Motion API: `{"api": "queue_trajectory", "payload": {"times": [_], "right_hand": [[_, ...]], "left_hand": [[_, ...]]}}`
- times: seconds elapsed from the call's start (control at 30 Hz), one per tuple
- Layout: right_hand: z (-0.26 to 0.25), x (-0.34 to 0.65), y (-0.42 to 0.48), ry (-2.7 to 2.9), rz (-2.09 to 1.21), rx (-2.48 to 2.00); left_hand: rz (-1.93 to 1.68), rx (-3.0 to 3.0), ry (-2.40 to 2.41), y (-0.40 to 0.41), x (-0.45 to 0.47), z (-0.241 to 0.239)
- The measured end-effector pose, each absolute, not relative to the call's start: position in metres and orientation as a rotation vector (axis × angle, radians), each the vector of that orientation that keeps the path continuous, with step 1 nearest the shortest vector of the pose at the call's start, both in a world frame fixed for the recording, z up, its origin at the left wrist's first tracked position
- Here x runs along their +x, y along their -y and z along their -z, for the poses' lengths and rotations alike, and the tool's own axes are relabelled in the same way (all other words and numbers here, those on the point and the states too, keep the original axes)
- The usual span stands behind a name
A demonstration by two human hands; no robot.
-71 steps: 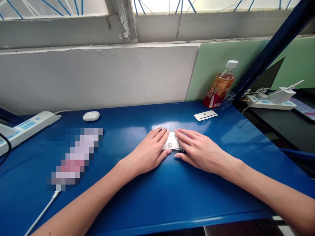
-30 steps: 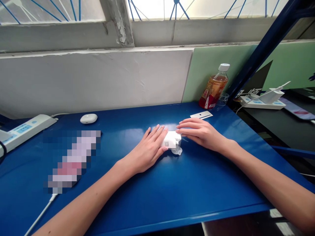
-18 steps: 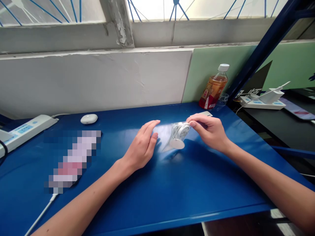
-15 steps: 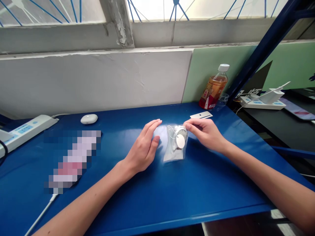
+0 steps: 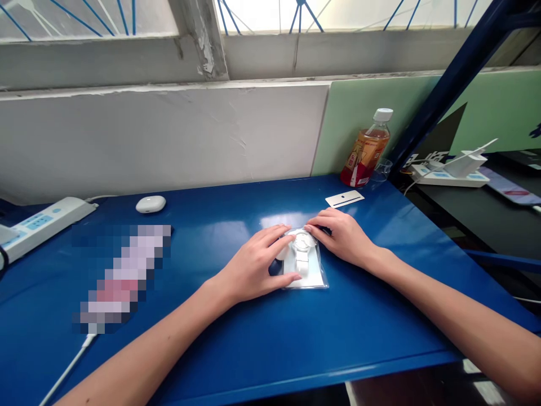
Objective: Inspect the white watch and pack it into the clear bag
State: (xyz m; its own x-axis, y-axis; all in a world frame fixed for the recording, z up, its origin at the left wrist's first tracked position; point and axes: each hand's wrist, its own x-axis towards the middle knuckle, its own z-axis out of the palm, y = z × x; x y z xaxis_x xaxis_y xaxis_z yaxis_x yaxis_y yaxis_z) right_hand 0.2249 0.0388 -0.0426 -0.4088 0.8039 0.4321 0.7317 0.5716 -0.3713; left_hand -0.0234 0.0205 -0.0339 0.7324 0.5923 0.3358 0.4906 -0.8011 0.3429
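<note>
Flanking hands, head view: left grip (image 5: 256,262) and right grip (image 5: 344,239) stand on opposite sides of one clear bag (image 5: 316,277).
Watch in bag: white watch (image 5: 303,241), dial uppermost, seen through the film; it lies flat on the blue bench (image 5: 253,344), to the right of the left grip and to the near left of the right grip.
Long axis: bag and strap run lengthwise from the right fingertips toward the wearer, the dial at the far end, the strap (image 5: 302,264) at the near end.
Left grip: thumb and fingers well apart, spread over the left margin of the bag; the fingers reach toward the dial, the thumb lies near the lower corner.
Right grip: thumb and forefinger close together at the far right corner; whether film is pinched between them cannot be told.
Nearer hand: the left overlaps more of the bag; the right is nearest the far edge alone.
Governing relation (judged): right fingertips to far edge, since the length of the bag extends from there toward the wearer.
Beyond the right grip: white card (image 5: 344,198) just past the knuckles; bottle (image 5: 366,158) farther off, tilted.
</note>
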Motion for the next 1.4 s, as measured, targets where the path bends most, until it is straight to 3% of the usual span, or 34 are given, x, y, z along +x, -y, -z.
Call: {"api": "queue_trajectory", "payload": {"times": [0.27,0.5,0.73,1.4], "right_hand": [[0.020,0.230,-0.032,2.512,-0.156,-0.965],[0.026,0.237,-0.033,2.677,-0.351,-1.048],[0.019,0.233,-0.030,2.661,-0.438,-1.141],[0.035,0.243,-0.019,2.688,-0.291,-1.097]], "left_hand": [[-0.613,2.653,-1.027,-0.023,-0.025,0.036],[-0.267,2.684,-1.093,-0.032,-0.038,0.027],[-0.168,2.688,-1.108,-0.034,-0.038,0.024],[-0.034,2.661,-1.119,-0.030,-0.037,0.023]]}}
